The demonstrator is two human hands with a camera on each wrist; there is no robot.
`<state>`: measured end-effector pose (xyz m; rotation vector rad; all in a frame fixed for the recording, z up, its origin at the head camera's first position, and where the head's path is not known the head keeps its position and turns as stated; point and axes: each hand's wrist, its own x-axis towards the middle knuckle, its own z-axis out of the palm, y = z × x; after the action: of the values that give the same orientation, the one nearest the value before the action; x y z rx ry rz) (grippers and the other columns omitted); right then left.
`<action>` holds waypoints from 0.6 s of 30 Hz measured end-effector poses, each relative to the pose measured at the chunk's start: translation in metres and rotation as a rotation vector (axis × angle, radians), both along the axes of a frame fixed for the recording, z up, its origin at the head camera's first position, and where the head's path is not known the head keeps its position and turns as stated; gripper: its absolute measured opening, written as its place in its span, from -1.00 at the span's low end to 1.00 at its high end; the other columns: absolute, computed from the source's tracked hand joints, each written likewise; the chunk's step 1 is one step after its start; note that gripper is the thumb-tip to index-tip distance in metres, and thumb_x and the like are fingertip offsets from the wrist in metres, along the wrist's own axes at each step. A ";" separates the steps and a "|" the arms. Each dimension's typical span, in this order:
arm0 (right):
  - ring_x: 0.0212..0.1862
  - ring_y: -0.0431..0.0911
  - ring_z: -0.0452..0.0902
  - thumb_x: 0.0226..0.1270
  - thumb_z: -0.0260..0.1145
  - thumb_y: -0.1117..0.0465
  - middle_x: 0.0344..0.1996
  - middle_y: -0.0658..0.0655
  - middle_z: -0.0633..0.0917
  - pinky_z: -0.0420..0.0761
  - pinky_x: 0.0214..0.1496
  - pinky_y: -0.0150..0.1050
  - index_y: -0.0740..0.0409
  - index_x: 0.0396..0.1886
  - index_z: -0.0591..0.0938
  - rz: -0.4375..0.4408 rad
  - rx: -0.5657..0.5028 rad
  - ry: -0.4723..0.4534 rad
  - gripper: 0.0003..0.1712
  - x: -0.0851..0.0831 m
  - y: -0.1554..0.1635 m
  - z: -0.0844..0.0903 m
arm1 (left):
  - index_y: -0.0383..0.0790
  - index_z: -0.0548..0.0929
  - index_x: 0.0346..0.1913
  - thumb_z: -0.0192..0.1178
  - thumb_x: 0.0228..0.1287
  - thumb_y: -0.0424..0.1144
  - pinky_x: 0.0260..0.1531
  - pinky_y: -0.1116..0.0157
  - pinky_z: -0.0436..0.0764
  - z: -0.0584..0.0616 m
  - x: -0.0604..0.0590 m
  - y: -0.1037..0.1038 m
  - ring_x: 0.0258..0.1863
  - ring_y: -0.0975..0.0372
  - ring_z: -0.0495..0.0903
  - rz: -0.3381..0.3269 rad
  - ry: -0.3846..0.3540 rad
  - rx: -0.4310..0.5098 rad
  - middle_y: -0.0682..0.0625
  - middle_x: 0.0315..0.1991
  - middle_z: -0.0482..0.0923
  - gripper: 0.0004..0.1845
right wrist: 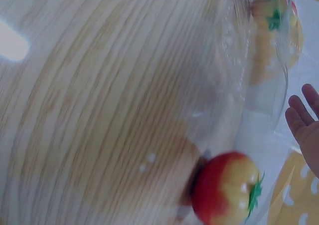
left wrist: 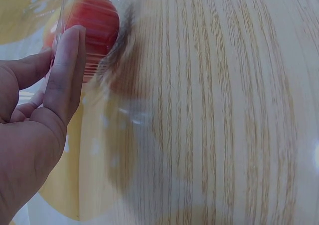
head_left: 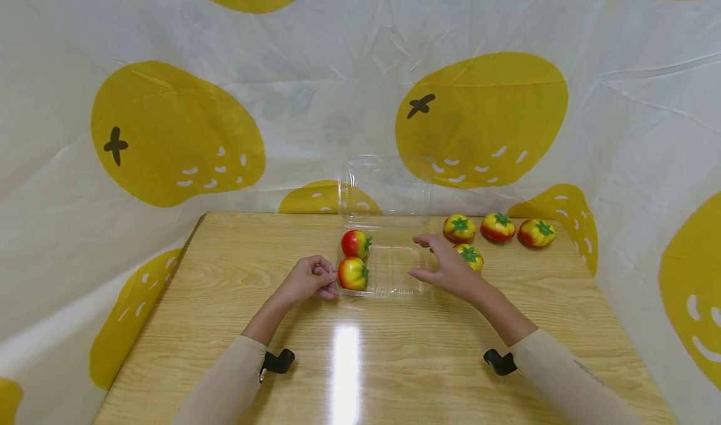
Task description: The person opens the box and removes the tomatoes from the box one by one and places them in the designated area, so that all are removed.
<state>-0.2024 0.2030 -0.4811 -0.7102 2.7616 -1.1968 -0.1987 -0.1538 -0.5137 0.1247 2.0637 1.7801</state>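
Observation:
A clear plastic clamshell container sits mid-table with its lid standing open. Two red-yellow toy tomatoes lie along its left side. My left hand is curled at the container's left front corner and pinches its rim; in the left wrist view a finger presses the wall beside a tomato. Over the container's right side hovers my right hand, fingers spread and holding nothing. A fourth tomato lies just behind it. The right wrist view shows a tomato and my fingertips.
Three more tomatoes stand in a row at the back right of the wooden table. A white cloth with yellow fruit prints walls in the back and both sides.

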 end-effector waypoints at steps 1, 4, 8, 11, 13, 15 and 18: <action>0.39 0.23 0.40 0.34 0.51 0.06 0.38 0.29 0.48 0.48 0.43 0.27 0.25 0.47 0.35 0.006 0.000 -0.010 -0.16 0.000 -0.003 -0.001 | -0.47 0.48 -0.06 0.20 0.47 -0.47 -0.32 0.14 0.85 0.000 0.000 0.000 -0.44 0.12 0.76 0.002 -0.002 0.002 -0.16 -0.41 0.64 -0.86; 0.40 0.23 0.42 0.33 0.51 0.05 0.38 0.27 0.50 0.48 0.43 0.25 0.23 0.46 0.37 0.026 -0.003 -0.049 -0.18 -0.001 -0.012 -0.005 | -0.46 0.47 -0.07 0.20 0.47 -0.47 -0.33 0.14 0.85 -0.001 0.000 0.000 -0.44 0.12 0.76 -0.005 0.003 0.007 -0.16 -0.42 0.65 -0.86; 0.38 0.23 0.45 0.35 0.50 0.04 0.37 0.28 0.52 0.50 0.43 0.23 0.25 0.45 0.38 0.062 0.016 -0.078 -0.20 -0.003 -0.024 -0.010 | -0.47 0.47 -0.06 0.20 0.47 -0.47 -0.32 0.13 0.85 -0.002 -0.001 0.000 -0.43 0.11 0.76 -0.007 0.001 0.009 -0.18 -0.40 0.66 -0.86; 0.38 0.21 0.46 0.37 0.49 0.04 0.38 0.28 0.52 0.51 0.44 0.19 0.27 0.45 0.38 0.089 0.028 -0.103 -0.21 -0.004 -0.031 -0.012 | -0.47 0.47 -0.06 0.20 0.47 -0.47 -0.31 0.12 0.85 -0.001 -0.001 0.000 -0.43 0.11 0.76 0.001 0.002 -0.002 -0.20 -0.39 0.65 -0.86; 0.38 0.20 0.47 0.37 0.49 0.04 0.39 0.28 0.51 0.52 0.44 0.18 0.28 0.45 0.38 0.107 0.029 -0.120 -0.20 -0.005 -0.036 -0.012 | -0.47 0.48 -0.07 0.20 0.47 -0.47 -0.31 0.11 0.85 -0.001 0.000 0.000 -0.44 0.11 0.75 0.007 -0.001 -0.007 -0.21 -0.39 0.64 -0.86; 0.38 0.21 0.48 0.36 0.50 0.05 0.39 0.30 0.51 0.52 0.44 0.18 0.30 0.45 0.38 0.125 0.018 -0.136 -0.19 -0.005 -0.041 -0.012 | -0.46 0.48 -0.07 0.21 0.46 -0.48 -0.32 0.11 0.85 -0.001 0.000 0.000 -0.44 0.11 0.75 0.012 -0.005 -0.010 -0.19 -0.40 0.64 -0.87; 0.36 0.20 0.50 0.34 0.51 0.05 0.38 0.32 0.52 0.55 0.42 0.17 0.31 0.45 0.38 0.144 0.009 -0.152 -0.17 -0.007 -0.049 -0.013 | -0.46 0.48 -0.08 0.21 0.46 -0.49 -0.32 0.11 0.85 -0.001 -0.001 0.000 -0.45 0.13 0.74 0.012 -0.007 -0.008 -0.16 -0.42 0.64 -0.87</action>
<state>-0.2095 0.1543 -0.4938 -0.7683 2.5444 -1.1579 -0.1995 -0.1540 -0.5146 0.1034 2.0712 1.7768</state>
